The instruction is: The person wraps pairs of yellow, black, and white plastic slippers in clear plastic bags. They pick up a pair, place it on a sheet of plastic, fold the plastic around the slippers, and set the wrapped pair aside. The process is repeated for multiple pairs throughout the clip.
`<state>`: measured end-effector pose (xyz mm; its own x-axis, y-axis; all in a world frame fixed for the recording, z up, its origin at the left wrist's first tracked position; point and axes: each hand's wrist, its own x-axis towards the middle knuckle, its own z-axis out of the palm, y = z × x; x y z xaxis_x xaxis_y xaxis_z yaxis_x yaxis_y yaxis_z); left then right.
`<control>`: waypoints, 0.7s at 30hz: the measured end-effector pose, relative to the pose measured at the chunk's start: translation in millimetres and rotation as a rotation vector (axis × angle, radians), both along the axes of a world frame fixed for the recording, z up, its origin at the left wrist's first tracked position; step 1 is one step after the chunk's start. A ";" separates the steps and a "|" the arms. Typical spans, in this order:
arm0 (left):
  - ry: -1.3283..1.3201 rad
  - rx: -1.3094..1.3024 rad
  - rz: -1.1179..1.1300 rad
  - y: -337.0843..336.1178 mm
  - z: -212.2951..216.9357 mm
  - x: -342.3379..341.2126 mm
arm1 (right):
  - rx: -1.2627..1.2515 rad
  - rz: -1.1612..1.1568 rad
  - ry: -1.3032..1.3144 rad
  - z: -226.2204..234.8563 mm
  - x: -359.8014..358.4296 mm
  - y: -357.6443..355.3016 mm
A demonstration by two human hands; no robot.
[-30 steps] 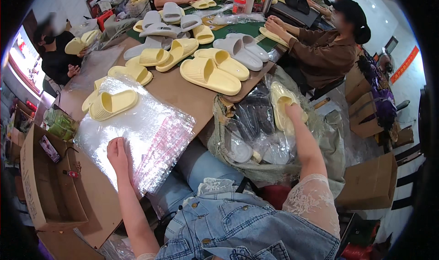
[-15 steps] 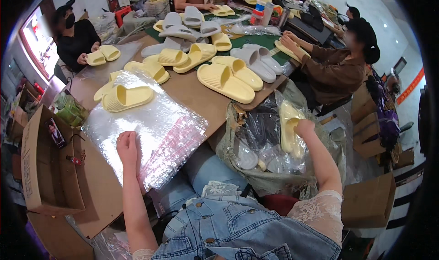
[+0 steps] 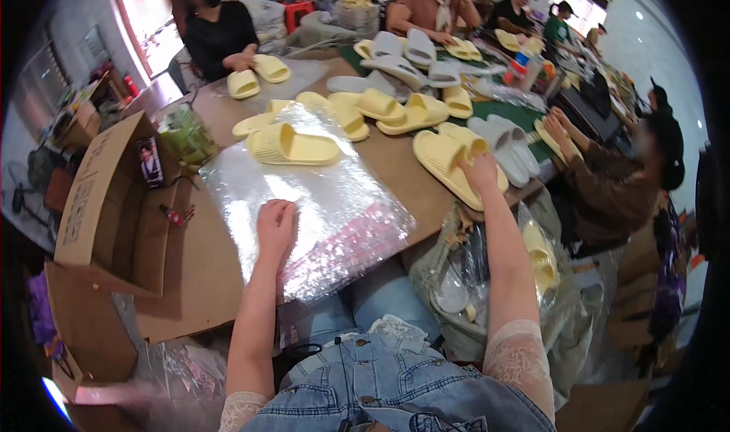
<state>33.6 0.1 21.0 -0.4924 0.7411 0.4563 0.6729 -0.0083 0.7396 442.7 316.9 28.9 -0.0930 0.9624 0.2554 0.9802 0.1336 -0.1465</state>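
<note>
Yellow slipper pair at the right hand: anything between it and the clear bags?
Nothing visible stands between the yellow slipper pair and the clear bags. On the bags themselves lie a single yellow slipper, toward the far end, and the left hand.

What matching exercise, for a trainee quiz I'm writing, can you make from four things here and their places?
1. Left hand
2. Right hand
3. Phone
4. Bagged yellow slippers

A. Inside the cardboard box
B. Right of the right forearm
C. At a yellow slipper pair
D. On the plastic bags

Pairs: 1-D, 2-C, 3-A, 4-B
</note>
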 end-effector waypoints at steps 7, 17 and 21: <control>0.047 0.034 0.019 -0.6 -8.8 -3.5 | 0.092 0.226 0.276 -0.3 -40.9 -29.1; 0.059 0.033 0.024 -3.6 -3.7 -3.6 | 0.066 0.498 0.734 49.1 -99.0 -165.6; 0.077 -0.012 0.028 -4.6 -1.4 -3.5 | -0.021 0.560 0.616 44.0 -130.0 -197.4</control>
<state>30.1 -4.5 19.6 -0.4768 0.7331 0.4850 0.7276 0.0196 0.6857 312.7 119.5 72.9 -0.4092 0.8203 0.3995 0.5125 0.5689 -0.6432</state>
